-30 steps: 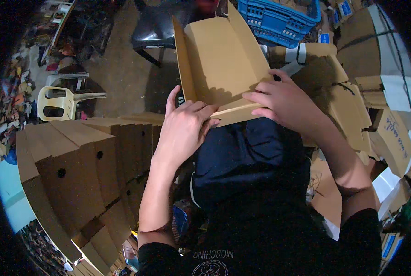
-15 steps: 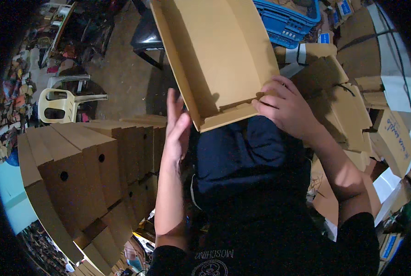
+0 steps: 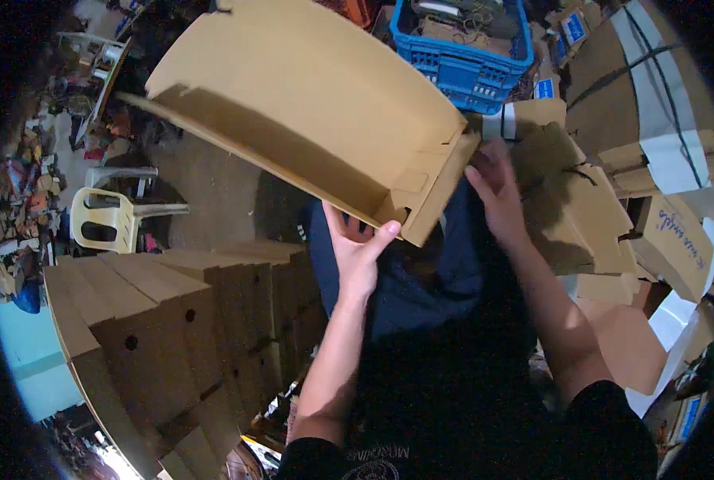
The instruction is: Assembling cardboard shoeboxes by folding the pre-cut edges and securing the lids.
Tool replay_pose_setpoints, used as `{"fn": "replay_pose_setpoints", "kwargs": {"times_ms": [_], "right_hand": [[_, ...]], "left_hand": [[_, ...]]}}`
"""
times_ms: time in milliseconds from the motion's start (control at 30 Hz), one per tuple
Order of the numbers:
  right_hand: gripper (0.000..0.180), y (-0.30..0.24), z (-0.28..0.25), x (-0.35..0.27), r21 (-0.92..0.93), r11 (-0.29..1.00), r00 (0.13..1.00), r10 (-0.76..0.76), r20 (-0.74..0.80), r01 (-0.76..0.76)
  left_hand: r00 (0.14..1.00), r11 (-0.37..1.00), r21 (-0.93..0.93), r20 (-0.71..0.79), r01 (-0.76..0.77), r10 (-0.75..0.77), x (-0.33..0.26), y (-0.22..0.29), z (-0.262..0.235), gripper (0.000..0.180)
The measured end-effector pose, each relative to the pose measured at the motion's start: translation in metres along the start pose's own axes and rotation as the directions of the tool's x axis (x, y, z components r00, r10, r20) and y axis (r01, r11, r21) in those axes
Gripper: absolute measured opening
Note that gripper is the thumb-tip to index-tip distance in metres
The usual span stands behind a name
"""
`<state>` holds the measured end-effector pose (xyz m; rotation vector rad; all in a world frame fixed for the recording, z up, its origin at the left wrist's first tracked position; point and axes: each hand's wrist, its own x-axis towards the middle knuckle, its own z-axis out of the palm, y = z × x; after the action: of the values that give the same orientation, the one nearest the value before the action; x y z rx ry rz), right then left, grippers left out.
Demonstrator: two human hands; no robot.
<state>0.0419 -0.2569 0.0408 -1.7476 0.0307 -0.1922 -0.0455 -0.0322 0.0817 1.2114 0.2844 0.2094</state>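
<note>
The box is clamped at its near corner by the left hand, thumb laid over the edge; it is held tilted, its length extending forward and leftward from the grip. Right of that grip, the right hand is blurred beside the end wall; whether it is closed on the wall cannot be told. Brown cartons are stacked left of the grip. Beyond, a blue crate is noted forward and right, a cream chair to the left.
</note>
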Motion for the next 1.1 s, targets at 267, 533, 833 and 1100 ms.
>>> {"fn": "replay_pose_setpoints", "kwargs": {"times_ms": [267, 533, 833, 1100], "right_hand": [[0.06, 0.013, 0.008, 0.002, 0.518, 0.66, 0.824, 0.306, 0.476, -0.544], [0.055, 0.016, 0.028, 0.009, 0.62, 0.582, 0.85, 0.387, 0.358, -0.526], [0.068, 0.066, 0.047, 0.018, 0.608, 0.516, 0.798, 0.385, 0.464, -0.603], [0.077, 0.061, 0.028, 0.038, 0.385, 0.701, 0.744, 0.313, 0.591, -0.6]], "left_hand": [[0.994, 0.98, 0.167, 0.013, -0.111, 0.11, -0.008, -0.044, 0.013, 0.144], [0.986, 0.907, 0.394, -0.012, -0.148, 0.166, -0.021, -0.053, 0.023, 0.093], [0.907, 0.676, 0.619, 0.158, -0.4, 0.391, -0.022, -0.064, 0.018, 0.05], [0.949, 0.651, 0.759, 0.193, 0.016, -0.249, 0.013, -0.036, -0.082, 0.063]]}}
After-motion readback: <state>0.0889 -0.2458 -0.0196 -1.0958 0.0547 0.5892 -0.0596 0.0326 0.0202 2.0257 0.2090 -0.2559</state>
